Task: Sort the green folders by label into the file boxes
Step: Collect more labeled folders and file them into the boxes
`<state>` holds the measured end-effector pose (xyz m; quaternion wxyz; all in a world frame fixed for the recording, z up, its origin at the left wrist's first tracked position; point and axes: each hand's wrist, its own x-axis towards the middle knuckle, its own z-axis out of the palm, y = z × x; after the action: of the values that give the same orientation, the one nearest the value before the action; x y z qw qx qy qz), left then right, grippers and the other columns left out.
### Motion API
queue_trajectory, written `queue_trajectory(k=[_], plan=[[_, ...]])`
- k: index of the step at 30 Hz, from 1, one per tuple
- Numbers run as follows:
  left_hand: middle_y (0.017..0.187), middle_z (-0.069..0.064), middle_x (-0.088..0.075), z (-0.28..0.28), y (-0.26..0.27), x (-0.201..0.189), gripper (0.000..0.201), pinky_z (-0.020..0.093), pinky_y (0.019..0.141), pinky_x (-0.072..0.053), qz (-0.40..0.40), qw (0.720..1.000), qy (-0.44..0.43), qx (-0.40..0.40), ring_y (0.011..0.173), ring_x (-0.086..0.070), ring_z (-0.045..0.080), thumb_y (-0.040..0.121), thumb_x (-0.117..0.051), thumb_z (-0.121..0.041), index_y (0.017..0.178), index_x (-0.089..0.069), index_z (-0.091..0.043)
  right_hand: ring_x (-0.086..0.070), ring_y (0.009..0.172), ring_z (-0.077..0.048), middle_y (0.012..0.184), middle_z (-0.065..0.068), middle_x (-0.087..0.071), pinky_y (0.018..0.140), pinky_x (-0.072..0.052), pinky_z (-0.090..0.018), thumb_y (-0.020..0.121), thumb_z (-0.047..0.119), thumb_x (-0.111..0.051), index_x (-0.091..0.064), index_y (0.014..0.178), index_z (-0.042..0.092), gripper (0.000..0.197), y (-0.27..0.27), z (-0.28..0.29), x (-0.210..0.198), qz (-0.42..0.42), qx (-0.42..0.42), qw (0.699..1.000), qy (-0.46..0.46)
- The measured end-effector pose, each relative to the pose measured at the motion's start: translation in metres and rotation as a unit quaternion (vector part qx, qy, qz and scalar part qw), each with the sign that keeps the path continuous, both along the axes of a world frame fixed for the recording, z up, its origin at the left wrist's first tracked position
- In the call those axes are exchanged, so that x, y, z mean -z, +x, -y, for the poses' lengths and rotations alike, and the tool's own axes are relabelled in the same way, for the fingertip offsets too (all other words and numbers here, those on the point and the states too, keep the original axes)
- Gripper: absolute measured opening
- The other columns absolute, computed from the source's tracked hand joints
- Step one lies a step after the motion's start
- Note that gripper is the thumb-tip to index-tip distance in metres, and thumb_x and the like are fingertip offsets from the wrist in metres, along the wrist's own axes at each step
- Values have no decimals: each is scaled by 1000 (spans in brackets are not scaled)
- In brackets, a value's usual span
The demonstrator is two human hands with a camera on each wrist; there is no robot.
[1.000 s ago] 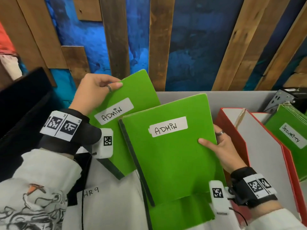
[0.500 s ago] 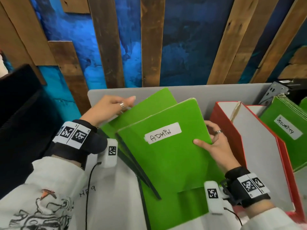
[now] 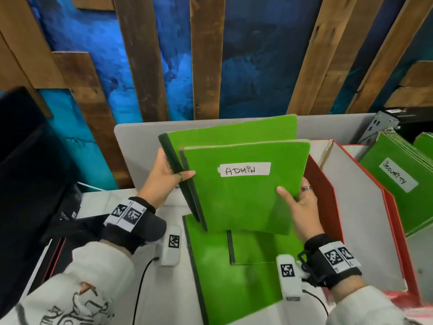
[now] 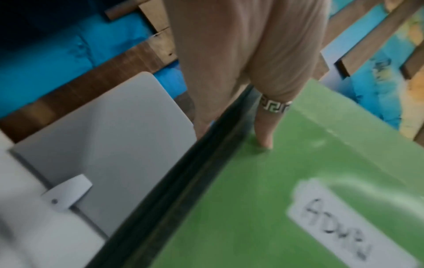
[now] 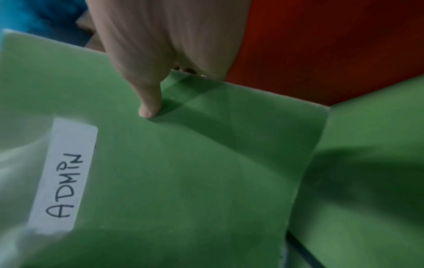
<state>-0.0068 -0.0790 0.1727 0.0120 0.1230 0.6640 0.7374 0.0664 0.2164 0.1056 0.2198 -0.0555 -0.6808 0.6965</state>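
Note:
Two green folders are held together upright above the desk. The front ADMIN folder (image 3: 243, 198) shows its white label (image 3: 244, 169); the second folder (image 3: 232, 133) stands behind it. My left hand (image 3: 168, 177) grips their dark spines, thumb (image 4: 266, 130) on the front cover (image 4: 275, 208). My right hand (image 3: 297, 200) pinches the front folder's right edge, thumb (image 5: 149, 101) on the cover (image 5: 183, 172) and fingers behind. More green folders (image 3: 229, 273) lie flat below. A red file box (image 3: 328, 184) stands just right of the held pair.
A second file box (image 3: 403, 184) at right holds folders labelled SECURITY. A grey divider panel (image 3: 138, 146) stands behind the folders. A dark monitor (image 3: 25, 165) fills the left. A blue wall with wooden planks (image 3: 203, 55) rises at the back.
The two ADMIN folders, fanned apart a second ago, have been brought together and raised upright. My left hand moved from the back folder's top edge to the spines.

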Motion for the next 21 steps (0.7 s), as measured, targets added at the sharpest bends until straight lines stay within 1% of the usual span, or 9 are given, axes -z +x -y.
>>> queue_trajectory(k=[2,5,6,8,11,14,16,18,21], plan=[[118,-1,-60,-5,1,10,63,33,91,-53,-10,1000,6,-13,108,-61,14,76,-61,18,118,-43,-26,-56,114,-13,110,0,-66,99,-44,-25,73,43,-75,-54,123,26,57,-2,1,12,25,18,996,89],[116,4,-63,-9,6,40,57,33,93,-52,31,999,-37,-6,104,-62,13,74,-66,14,119,-46,-15,-46,102,-3,106,-9,-60,81,-31,4,78,29,-74,-50,126,16,55,-1,0,32,65,62,979,183],[112,1,-64,-11,9,52,55,29,92,-52,49,997,-65,15,101,-62,10,75,-68,11,117,-48,-18,-47,105,-10,109,-13,-60,82,-30,4,72,44,-76,-48,125,16,66,-1,-1,40,78,70,978,178],[105,-5,-65,-18,16,72,48,18,83,-51,81,986,-124,78,94,-62,6,77,-68,8,114,-53,-19,-54,110,-24,114,-14,-61,97,-38,-16,58,65,-74,-45,124,15,88,0,-9,53,104,78,980,154],[90,-2,-63,-36,22,91,33,14,74,-49,106,976,-146,125,78,-63,-2,80,-64,11,110,-56,-1,-57,109,-22,112,-8,-62,103,-42,-44,67,30,-82,-47,115,14,61,1,-16,52,135,65,980,128],[101,-3,-67,-45,17,85,32,21,86,-51,107,984,-125,68,95,-66,9,80,-68,0,109,-62,-11,-64,99,-7,108,0,-66,92,-51,-29,65,34,-81,-49,118,14,65,2,-22,39,95,67,988,100],[107,-1,-70,-44,14,78,33,30,90,-52,89,991,-92,49,100,-67,15,77,-72,-5,107,-65,-17,-65,93,4,106,8,-65,85,-52,-18,74,17,-76,-46,120,15,55,3,-27,33,73,68,992,77],[105,1,-71,-44,16,78,39,31,87,-55,100,992,-67,40,97,-69,15,73,-74,-2,111,-64,-11,-65,90,0,101,10,-64,85,-52,-23,79,4,-71,-47,115,15,45,5,-29,36,103,54,989,87],[93,-11,-73,-44,21,97,35,35,95,-51,124,981,-136,61,92,-69,7,71,-78,-5,101,-67,-19,-63,89,-13,92,1,-68,90,-48,-37,56,51,-84,-57,94,18,57,10,-28,51,170,24,979,109]])
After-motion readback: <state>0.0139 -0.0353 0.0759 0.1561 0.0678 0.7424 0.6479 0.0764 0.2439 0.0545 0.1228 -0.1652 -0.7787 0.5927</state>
